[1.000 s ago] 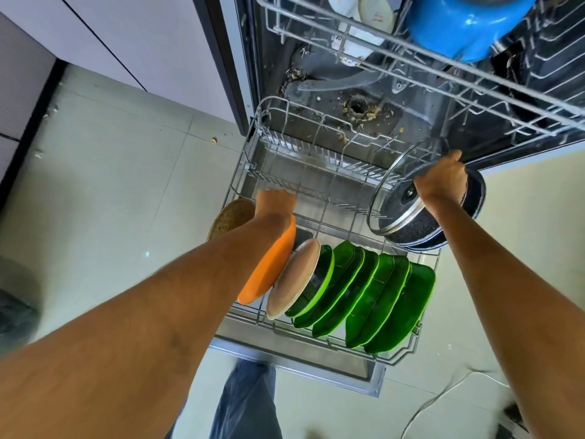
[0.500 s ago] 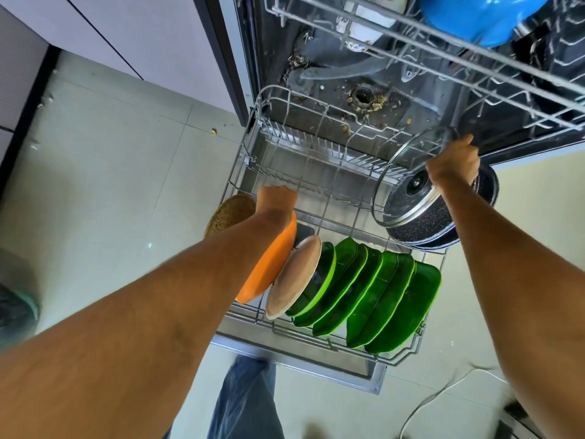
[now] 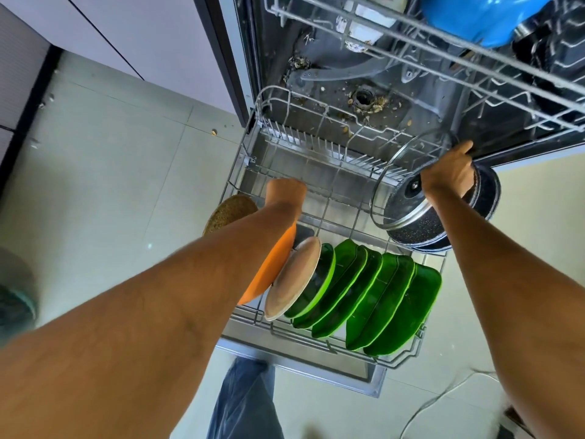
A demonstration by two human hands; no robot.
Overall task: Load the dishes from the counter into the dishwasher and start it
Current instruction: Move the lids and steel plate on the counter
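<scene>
Since a second ago, right hand has carried lid and pan slightly back over rack. Rack's rear half open; upper rack overhangs close. Pan likely heavy; glass lid fragile, slippery, gripped by rim. Left hand grips orange plate top edge, beside green plates.

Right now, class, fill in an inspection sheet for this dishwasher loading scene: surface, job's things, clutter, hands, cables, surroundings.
Surface: lower rack pulled out, back half bare.
Job's things: green plates upright in a row beside a beige plate and an orange plate; glass lid against a dark pan; blue pot in the upper rack.
Clutter: food crumbs on the dishwasher floor.
Hands: left hand on the orange plate; right hand grips the lid.
Cables: white cable on the floor.
Surroundings: tiled floor, cabinets.
</scene>
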